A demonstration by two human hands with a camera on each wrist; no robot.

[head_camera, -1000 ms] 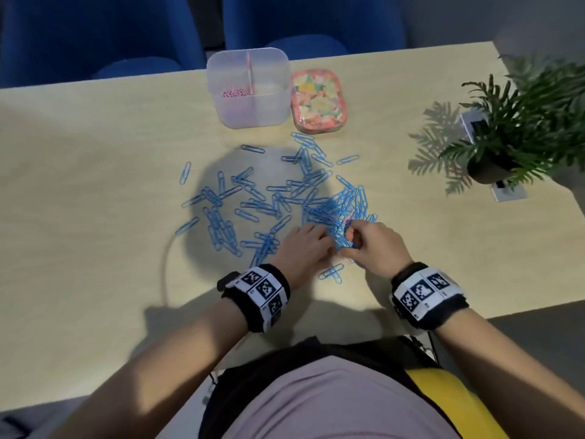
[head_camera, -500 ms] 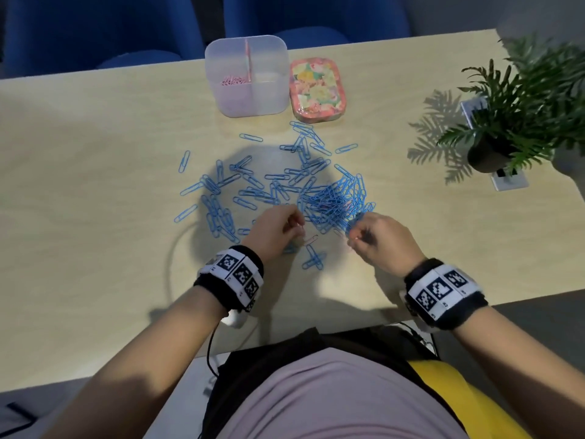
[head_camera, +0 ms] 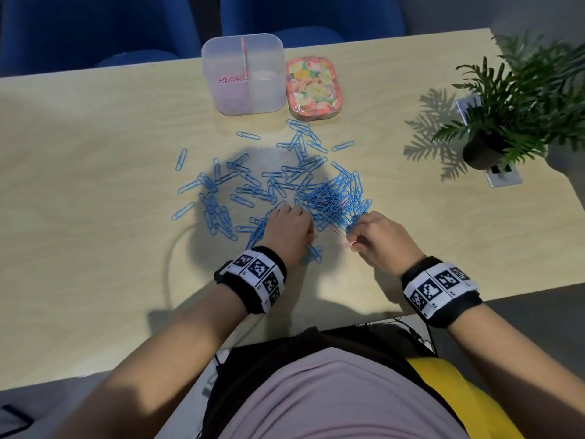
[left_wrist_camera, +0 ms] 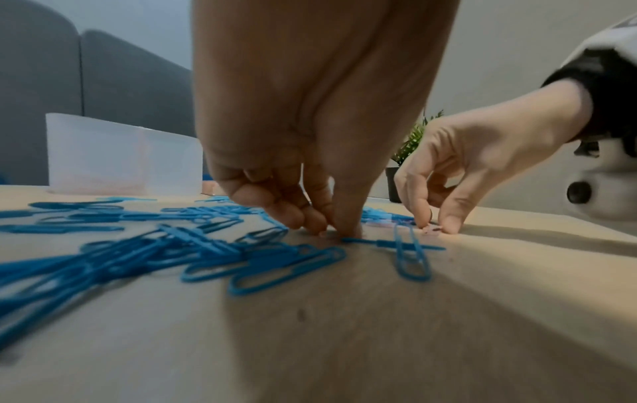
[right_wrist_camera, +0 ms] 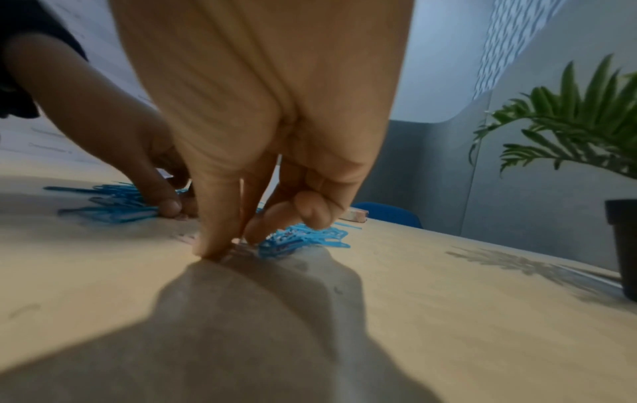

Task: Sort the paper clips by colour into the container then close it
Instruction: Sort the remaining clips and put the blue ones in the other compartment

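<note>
Blue paper clips (head_camera: 285,191) lie scattered and heaped on the table (head_camera: 95,248). At the back stands the clear divided container (head_camera: 266,90), open, with pink clips (head_camera: 229,79) in its left compartment. Beside it lies the floral lid (head_camera: 313,87). My left hand (head_camera: 308,232) is at the near edge of the heap, its bunched fingertips (left_wrist_camera: 310,223) down on the table over a small pink clip (right_wrist_camera: 179,216). My right hand (head_camera: 353,242) pinches a pink clip (head_camera: 349,244) against the table with thumb and forefinger (right_wrist_camera: 220,245).
A potted plant (head_camera: 493,137) stands at the right beside a socket plate (head_camera: 503,177). Blue chairs (head_camera: 310,17) are behind the table. A cable (head_camera: 171,264) runs over the near table edge left of my left wrist.
Both hands have drawn back from the dense heap toward the near edge. The right hand has come down onto a pink clip on the table. The head view has shifted a little.
</note>
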